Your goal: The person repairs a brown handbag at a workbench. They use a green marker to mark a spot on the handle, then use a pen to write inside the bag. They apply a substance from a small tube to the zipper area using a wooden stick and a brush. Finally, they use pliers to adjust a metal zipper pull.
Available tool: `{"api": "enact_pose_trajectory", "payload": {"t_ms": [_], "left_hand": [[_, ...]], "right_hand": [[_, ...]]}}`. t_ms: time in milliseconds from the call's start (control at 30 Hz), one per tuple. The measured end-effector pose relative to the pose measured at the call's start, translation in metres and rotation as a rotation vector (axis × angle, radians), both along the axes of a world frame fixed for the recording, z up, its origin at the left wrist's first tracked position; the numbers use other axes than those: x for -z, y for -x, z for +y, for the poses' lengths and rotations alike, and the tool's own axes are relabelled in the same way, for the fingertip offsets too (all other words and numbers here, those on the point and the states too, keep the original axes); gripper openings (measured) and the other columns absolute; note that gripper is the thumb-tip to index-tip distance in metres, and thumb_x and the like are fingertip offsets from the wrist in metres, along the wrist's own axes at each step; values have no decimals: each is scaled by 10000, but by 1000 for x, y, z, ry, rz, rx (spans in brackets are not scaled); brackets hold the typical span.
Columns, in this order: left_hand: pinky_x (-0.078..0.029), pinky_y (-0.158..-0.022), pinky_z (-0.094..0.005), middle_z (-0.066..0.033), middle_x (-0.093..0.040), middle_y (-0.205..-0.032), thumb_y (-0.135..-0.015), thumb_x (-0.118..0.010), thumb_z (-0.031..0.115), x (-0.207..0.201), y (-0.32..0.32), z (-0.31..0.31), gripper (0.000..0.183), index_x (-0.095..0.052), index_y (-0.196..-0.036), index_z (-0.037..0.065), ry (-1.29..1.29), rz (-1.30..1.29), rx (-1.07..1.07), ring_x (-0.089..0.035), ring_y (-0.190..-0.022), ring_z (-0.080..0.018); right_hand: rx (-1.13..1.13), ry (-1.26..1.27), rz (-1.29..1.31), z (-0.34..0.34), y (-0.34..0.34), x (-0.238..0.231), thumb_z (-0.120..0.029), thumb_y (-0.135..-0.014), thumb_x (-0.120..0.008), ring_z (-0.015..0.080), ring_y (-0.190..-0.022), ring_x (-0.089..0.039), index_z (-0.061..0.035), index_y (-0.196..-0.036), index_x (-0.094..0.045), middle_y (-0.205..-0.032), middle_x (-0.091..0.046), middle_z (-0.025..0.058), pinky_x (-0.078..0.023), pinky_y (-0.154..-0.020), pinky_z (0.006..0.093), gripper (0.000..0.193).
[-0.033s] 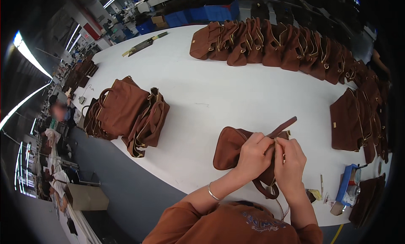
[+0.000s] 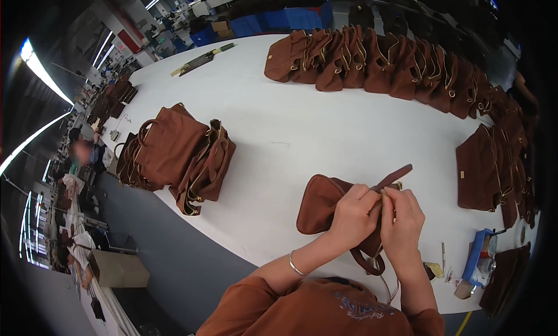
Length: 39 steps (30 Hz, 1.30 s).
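A brown handbag (image 2: 318,203) lies on the white table right in front of me, its rounded end to the left. My left hand (image 2: 356,215) is closed over the bag's upper part, thumb and forefinger pinching at its edge. Close against it, my right hand (image 2: 401,223) pinches the same spot from the right. The fingers hide exactly which part of the bag's edge they grip. A brown strap (image 2: 397,174) sticks out beyond the fingertips, with a bit of gold zipper beside it. Toward me, a looped handle (image 2: 372,264) hangs below the hands.
A pile of brown handbags (image 2: 174,144) stands to the left on the white table (image 2: 261,109). A long row of handbags (image 2: 378,63) curves along the far side, with more bags (image 2: 479,170) at right. Near my right lies a blue tray (image 2: 478,252) of small items.
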<state>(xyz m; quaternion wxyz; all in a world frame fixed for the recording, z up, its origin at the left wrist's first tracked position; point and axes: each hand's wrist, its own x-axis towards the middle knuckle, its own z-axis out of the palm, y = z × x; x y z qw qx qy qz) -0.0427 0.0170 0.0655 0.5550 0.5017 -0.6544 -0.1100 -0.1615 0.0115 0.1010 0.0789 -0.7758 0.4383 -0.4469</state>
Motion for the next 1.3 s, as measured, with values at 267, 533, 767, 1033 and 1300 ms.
{"api": "enact_pose_trajectory", "payload": {"t_ms": [267, 533, 767, 1033, 1300], "left_hand": [[-466, -550, -373, -112, -543, -730, -694, -690, -63, 1, -4, 1, 148, -638, -819, -4, 43, -1, -16, -556, -659, -284], [-475, -559, -342, -100, -583, -741, -709, -711, -71, 3, 1, 3, 174, -676, -855, 19, 18, -79, 1, -576, -663, -256], [-458, -536, -263, -62, -610, -739, -737, -752, -60, 0, -5, 8, 167, -704, -874, 21, -30, -86, -13, -571, -609, -155], [-454, -549, -251, -55, -632, -738, -750, -758, -46, 0, -8, 11, 146, -707, -874, 13, -78, -80, -32, -570, -628, -137], [-460, -560, -268, -68, -626, -735, -738, -727, -71, 2, -2, 10, 156, -698, -867, 12, -83, -92, -29, -572, -630, -162]], "right_hand": [[16, -109, -50, 3, -3, -5, 46, -873, -601, 300, -662, -587, 38, -952, -613, -782, -593, 150, -465, -585, 388, 80], [45, 8, -62, -18, -2, 5, 12, -840, -643, 328, -713, -592, 5, -928, -624, -805, -591, 141, -482, -602, 407, 90], [2, -172, -124, 11, 21, 1, 3, -856, -646, 283, -628, -572, 3, -983, -627, -765, -581, 116, -454, -540, 375, 129], [16, -154, -229, 13, 21, 4, 9, -862, -656, 225, -564, -531, 1, -996, -631, -742, -567, 92, -422, -489, 335, 136], [19, -18, -87, 7, 10, 14, -8, -835, -647, 246, -660, -575, -8, -989, -605, -762, -554, 89, -459, -521, 348, 159]]}}
